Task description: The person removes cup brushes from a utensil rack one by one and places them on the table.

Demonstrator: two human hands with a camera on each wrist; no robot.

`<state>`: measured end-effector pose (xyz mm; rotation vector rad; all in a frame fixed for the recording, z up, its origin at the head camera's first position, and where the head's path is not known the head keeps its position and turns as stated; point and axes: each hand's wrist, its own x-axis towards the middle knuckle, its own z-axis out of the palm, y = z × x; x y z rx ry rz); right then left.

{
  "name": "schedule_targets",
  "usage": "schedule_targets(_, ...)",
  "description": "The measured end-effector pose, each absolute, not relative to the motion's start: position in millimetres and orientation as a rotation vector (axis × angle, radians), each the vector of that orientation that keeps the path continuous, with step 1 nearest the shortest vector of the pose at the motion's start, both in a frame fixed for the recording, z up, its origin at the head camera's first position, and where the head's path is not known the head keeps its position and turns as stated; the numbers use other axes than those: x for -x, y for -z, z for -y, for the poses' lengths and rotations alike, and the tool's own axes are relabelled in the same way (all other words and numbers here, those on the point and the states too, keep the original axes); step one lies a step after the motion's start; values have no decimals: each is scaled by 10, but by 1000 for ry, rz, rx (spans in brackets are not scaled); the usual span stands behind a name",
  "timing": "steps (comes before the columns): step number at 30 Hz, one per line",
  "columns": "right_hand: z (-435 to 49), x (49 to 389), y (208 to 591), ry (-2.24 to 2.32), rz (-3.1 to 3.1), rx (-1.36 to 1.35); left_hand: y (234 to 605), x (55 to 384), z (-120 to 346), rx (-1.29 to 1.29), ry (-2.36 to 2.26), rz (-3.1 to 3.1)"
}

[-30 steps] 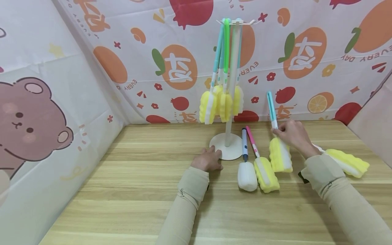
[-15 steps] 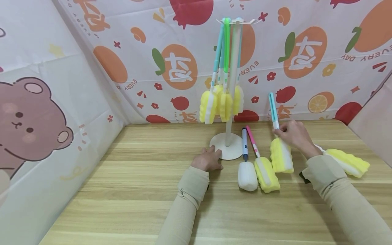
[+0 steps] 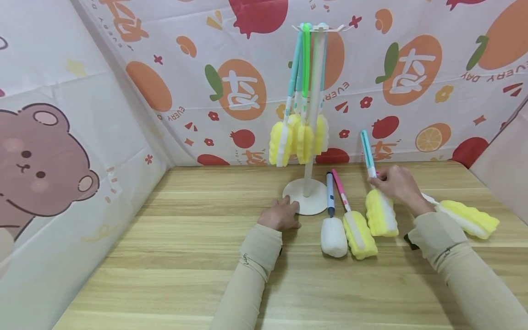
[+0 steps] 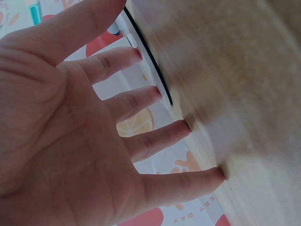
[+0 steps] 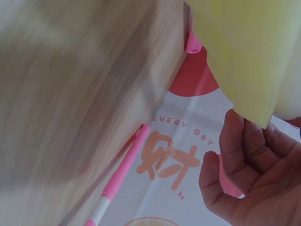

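Observation:
My right hand [image 3: 398, 185] pinches the white shaft of a bottle brush with a teal loop handle [image 3: 367, 151] and a yellow-and-white sponge head [image 3: 381, 214]. The brush tilts handle-up above the tabletop. In the right wrist view the sponge [image 5: 249, 56] hangs over the curled fingers [image 5: 233, 146]; the pinch itself is hidden there. My left hand [image 3: 280, 215] rests beside the round base [image 3: 315, 204] of a white stand. In the left wrist view its fingers [image 4: 164, 143] are spread, some fingertips at the base's edge and others on the wood.
Brushes with teal and green handles hang from the stand's hooks [image 3: 340, 29]. On the table lie a white-sponge brush [image 3: 333, 238], a pink-handled brush [image 3: 360, 236] and another yellow-sponge brush [image 3: 468, 217] at the right. A printed cloth [image 3: 185, 137] walls the back.
The right hand has lowered a little with the teal-handled brush, bringing the sponge slightly down and right. The left hand stays in place by the base.

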<state>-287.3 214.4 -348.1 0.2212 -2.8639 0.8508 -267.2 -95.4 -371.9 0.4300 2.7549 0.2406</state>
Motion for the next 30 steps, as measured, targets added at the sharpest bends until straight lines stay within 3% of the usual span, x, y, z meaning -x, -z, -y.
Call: schedule_targets(30,-2273,2791,3598,-961,2891,-245,3723,2678,952,-428,-234,-2755)
